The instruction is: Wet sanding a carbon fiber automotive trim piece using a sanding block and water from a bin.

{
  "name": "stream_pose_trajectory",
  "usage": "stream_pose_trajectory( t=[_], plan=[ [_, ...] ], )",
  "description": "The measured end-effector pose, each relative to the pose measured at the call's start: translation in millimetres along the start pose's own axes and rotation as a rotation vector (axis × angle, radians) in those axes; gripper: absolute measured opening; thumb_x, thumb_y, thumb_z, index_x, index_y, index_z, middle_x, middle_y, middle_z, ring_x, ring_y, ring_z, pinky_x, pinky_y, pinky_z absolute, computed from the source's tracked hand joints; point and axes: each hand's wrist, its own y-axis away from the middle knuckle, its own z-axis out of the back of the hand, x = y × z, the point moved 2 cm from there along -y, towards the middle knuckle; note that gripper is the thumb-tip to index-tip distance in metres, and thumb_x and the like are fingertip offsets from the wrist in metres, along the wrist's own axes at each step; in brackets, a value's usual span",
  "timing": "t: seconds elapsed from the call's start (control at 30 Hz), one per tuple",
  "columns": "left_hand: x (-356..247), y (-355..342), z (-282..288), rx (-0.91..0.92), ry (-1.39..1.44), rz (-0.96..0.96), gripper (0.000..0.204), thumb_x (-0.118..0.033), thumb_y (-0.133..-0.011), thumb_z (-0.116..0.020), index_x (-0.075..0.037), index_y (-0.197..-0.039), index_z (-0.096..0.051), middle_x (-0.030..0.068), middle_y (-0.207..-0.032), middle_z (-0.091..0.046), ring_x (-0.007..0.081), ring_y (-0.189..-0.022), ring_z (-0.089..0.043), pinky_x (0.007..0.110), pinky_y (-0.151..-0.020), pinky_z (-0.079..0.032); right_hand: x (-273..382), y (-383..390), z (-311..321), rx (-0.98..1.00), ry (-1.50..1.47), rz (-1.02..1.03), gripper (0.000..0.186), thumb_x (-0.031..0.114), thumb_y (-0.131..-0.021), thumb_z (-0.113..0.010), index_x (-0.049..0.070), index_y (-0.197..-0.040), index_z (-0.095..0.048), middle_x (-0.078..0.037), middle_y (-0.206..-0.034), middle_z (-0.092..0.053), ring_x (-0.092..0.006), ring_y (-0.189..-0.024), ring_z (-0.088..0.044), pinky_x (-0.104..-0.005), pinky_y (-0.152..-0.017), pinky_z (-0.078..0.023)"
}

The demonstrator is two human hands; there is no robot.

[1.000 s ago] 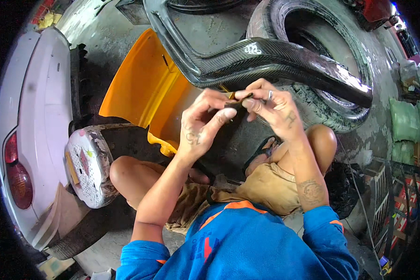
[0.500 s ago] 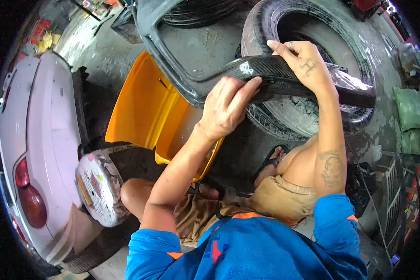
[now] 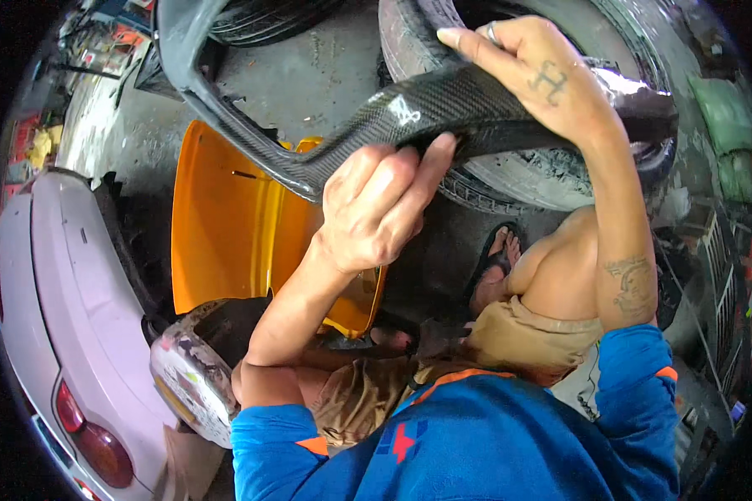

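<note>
A long curved black carbon-weave car trim piece point(image 3: 326, 138) runs from the upper left down and across to the right. My left hand point(image 3: 376, 209) grips its lower edge near the middle, fingers curled up around it. My right hand point(image 3: 530, 75), with a ring on one finger, lies over the top of the piece further right, fingers spread along it. I sit on the ground with bare knees bent under the piece.
An orange body panel point(image 3: 226, 234) stands just left of my left arm. A worn tyre point(image 3: 510, 175) lies behind the trim piece. A pale pink car point(image 3: 50, 317) fills the left side. A round taped drum point(image 3: 188, 376) sits by my left knee.
Both hands left a small object held in front of me, reached to the black trim piece and took hold of it; it now sits closer and higher in view.
</note>
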Motion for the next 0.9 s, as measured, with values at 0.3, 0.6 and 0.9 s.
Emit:
stream_pose_trajectory(
  t=[0.3, 0.6, 0.9],
  plan=[
    [-6.2, -15.3, -5.7, -0.02, 0.055, 0.012, 0.059, -0.011, -0.053, -0.061, 0.004, -0.108, -0.073, 0.0034, -0.078, -0.051, 0.0169, -0.064, -0.051, 0.029, -0.055, -0.045, 24.4, 5.1, 8.6, 0.001, -0.076, -0.132, 0.051, 0.033, -0.099, -0.061, -0.008, -0.068, -0.057, -0.013, -0.055, -0.031, -0.0142, -0.05, -0.031, -0.0375, -0.047, -0.032],
    [2.4, -5.2, -0.2, -0.044, 0.032, -0.02, 0.053, -0.015, -0.055, -0.063, 0.004, -0.104, -0.073, 0.004, -0.08, -0.051, 0.0166, -0.063, -0.049, 0.028, -0.053, -0.044, 18.0, 5.5, 5.4, 0.058, -0.093, -0.128, 0.053, 0.03, -0.1, -0.061, -0.004, -0.061, -0.054, -0.003, -0.049, -0.031, -0.0102, -0.045, -0.027, -0.034, -0.043, -0.025],
    [-1.2, -1.4, -4.3, -0.071, 0.041, 0.03, 0.058, -0.016, -0.057, -0.059, 0.004, -0.109, -0.073, 0.0048, -0.077, -0.05, 0.0193, -0.065, -0.05, 0.03, -0.057, -0.045, 30.8, 3.0, 11.9, 0.063, -0.054, -0.148, 0.056, 0.033, -0.1, -0.061, -0.004, -0.059, -0.051, -0.004, -0.051, -0.026, -0.0092, -0.047, -0.026, -0.0344, -0.044, -0.025]
  ],
)
